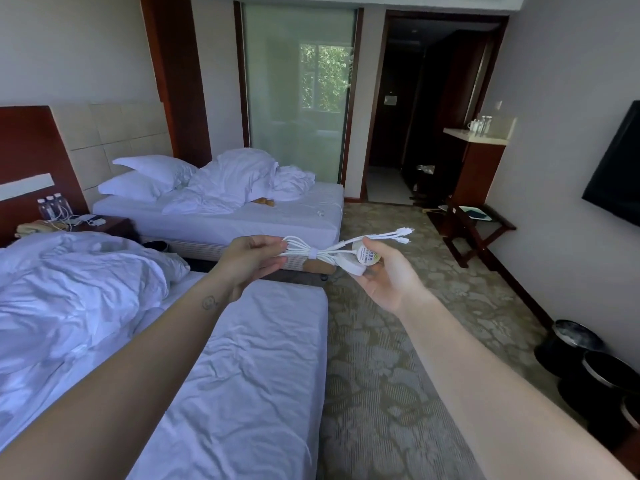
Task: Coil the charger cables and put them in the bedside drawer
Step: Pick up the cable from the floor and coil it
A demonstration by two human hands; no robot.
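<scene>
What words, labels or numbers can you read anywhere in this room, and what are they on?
Round sticker on the charger cable in the right hand: lines of print, too small to read.
Water bottles on the bedside table: labels blurred, unreadable.
Plaque on the dark door: unreadable.
No other text shows.

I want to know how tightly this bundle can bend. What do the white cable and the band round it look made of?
The white cable likely has a rubbery plastic sheath, smooth and matte; its loops curve softly without creases. The band seems a soft fabric or hook-and-loop strap, flat and dull, wrapped round the strands; too small to be sure.
</scene>
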